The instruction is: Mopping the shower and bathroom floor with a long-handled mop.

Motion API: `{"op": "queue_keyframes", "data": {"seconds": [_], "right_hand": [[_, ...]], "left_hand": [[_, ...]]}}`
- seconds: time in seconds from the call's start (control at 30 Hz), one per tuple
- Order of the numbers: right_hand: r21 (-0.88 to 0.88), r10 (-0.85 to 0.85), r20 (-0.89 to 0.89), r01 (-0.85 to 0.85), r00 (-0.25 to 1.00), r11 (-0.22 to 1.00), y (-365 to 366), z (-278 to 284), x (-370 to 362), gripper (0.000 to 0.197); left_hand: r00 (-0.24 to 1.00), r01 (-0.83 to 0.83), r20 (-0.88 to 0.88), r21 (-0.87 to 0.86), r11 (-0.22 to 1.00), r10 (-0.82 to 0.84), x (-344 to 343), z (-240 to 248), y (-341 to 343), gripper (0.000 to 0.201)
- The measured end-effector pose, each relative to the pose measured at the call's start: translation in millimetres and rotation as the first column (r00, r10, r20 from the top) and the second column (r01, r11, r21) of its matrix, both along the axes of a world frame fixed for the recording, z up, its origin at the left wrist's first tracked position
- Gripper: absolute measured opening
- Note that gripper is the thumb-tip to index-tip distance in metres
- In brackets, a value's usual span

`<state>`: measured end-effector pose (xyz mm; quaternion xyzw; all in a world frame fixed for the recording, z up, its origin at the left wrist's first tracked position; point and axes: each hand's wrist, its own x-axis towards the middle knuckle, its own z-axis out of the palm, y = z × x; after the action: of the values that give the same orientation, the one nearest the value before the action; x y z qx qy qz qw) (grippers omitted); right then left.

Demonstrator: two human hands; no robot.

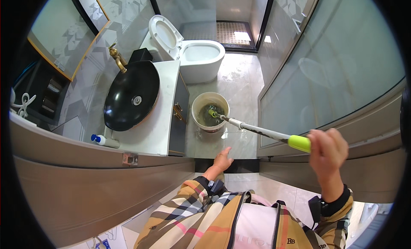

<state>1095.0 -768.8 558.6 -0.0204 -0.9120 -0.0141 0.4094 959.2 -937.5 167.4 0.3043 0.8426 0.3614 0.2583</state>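
Note:
My right hand grips the yellow-green handle end of a long mop pole. The pole slants down to the left, and its mop head sits inside a white bucket of murky water on the tiled floor. My left hand hangs free below the bucket, fingers slightly apart, holding nothing. It is nearest the dark door threshold.
A white toilet with its lid up stands beyond the bucket. A black oval basin with a gold tap sits on a white vanity at left, with a small bottle near its edge. Frosted glass panels line the right side.

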Motion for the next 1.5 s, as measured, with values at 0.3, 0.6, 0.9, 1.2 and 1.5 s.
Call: {"op": "queue_keyframes", "data": {"seconds": [0.3,0.6,0.9,1.2,1.5], "right_hand": [[-0.148,-0.174,0.019,0.175,0.985,0.973,-14,-12,-14,0.014],[-0.239,-0.304,0.088,0.316,0.949,0.918,7,-47,19,0.011],[-0.335,-0.285,0.077,0.294,0.955,0.895,35,-58,41,0.012],[-0.390,-0.260,0.090,0.275,0.961,0.879,72,-62,46,0.014],[-0.425,-0.478,0.240,0.534,0.845,0.731,77,-63,45,0.007]], "left_hand": [[0.958,0.216,0.229,-0.188,0.958,-0.171,8,-40,-39,0.037],[0.985,0.158,0.107,-0.298,0.941,-0.132,-25,-85,-93,0.034],[0.995,0.034,0.103,-0.482,0.875,0.018,-34,-64,-122,0.035],[0.988,0.088,0.152,-0.377,0.922,-0.032,-48,-49,-29,0.037],[0.955,0.249,0.230,-0.270,0.930,-0.189,-87,-56,72,0.035]]}}
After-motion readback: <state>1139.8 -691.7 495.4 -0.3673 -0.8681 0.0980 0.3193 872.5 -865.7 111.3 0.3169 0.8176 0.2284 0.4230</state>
